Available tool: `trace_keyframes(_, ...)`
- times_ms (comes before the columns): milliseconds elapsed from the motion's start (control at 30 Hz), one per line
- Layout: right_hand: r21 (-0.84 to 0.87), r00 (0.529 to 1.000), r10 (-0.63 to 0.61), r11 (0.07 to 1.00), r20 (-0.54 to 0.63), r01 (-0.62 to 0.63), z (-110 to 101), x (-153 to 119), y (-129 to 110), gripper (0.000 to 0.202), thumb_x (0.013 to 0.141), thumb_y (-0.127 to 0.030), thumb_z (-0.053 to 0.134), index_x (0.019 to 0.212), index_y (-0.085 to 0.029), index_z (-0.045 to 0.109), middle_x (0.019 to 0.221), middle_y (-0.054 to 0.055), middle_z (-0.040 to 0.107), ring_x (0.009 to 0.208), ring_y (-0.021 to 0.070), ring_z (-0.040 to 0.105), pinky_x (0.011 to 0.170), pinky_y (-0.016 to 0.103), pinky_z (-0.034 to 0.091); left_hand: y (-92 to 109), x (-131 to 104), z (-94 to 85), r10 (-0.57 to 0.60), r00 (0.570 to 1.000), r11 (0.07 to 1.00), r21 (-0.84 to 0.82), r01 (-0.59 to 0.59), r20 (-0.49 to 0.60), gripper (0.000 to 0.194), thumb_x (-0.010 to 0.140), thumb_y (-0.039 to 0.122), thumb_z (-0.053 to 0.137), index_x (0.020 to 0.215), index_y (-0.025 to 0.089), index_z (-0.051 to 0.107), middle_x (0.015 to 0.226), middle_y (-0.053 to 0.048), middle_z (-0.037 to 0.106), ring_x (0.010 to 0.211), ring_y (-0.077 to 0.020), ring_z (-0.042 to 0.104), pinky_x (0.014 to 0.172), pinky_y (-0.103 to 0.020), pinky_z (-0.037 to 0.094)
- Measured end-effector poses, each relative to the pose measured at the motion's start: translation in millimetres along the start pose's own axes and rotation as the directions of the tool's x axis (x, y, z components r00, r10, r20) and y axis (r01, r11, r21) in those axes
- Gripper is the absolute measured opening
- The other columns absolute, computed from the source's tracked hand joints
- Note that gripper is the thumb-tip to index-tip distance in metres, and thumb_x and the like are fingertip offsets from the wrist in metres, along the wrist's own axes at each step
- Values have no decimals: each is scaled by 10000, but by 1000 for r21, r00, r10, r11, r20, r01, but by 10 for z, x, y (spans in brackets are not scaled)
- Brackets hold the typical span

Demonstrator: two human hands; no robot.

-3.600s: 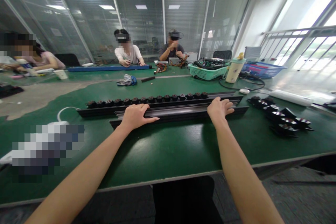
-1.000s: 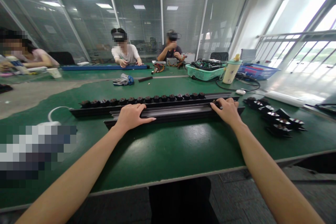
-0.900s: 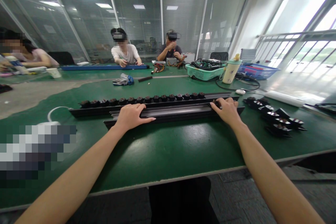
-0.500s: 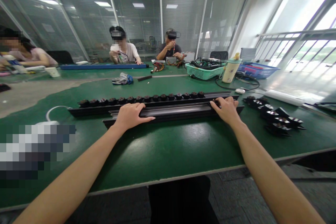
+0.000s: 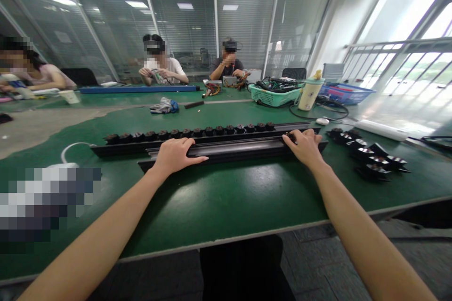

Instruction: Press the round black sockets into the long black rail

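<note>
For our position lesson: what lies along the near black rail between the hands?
The head view shows only bare rail between the left hand and right hand.

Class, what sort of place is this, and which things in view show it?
Probably a small assembly workshop: two long black rails lie on the green worktable, one bearing a row of small dark parts, and a co-worker sits behind a long blue bar.

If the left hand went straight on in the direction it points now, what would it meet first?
The left hand lies on the front rail; straight ahead it would probably meet the rear rail first, though depth is uncertain.
</note>
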State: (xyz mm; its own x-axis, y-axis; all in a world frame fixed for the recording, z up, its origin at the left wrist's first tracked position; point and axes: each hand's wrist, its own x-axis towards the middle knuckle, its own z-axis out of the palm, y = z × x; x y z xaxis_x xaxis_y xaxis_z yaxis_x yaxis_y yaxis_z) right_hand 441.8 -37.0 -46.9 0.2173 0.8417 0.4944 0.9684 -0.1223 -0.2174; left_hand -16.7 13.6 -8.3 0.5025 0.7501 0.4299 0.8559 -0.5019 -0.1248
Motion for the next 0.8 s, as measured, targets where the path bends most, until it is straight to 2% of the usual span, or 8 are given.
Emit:
trace_keyframes(467, -46, 998, 59, 997, 33, -58, -24, -11, 12, 517, 1079, -494, 344, 1226, -133, 683, 1142, 251, 727, 1195, 399, 472, 999, 538, 311, 13, 1, -19, -14, 1000, 999, -29, 14, 8, 848, 852, 948, 486, 1164, 210, 764, 1128, -151, 796, 986, -374, 728, 882, -456, 486)
trace_keyframes(800, -62, 995, 87, 995, 47, -84, -70, -26, -55, 557, 1087, -499, 281, 1228, -126, 671, 1177, 262, 719, 1193, 399, 450, 991, 551, 304, 2, 4, -9, 2, 1000, 1000, 14, -2, 5, 854, 877, 952, 452, 1169, 210, 758, 1131, -140, 799, 971, -354, 729, 880, -440, 482)
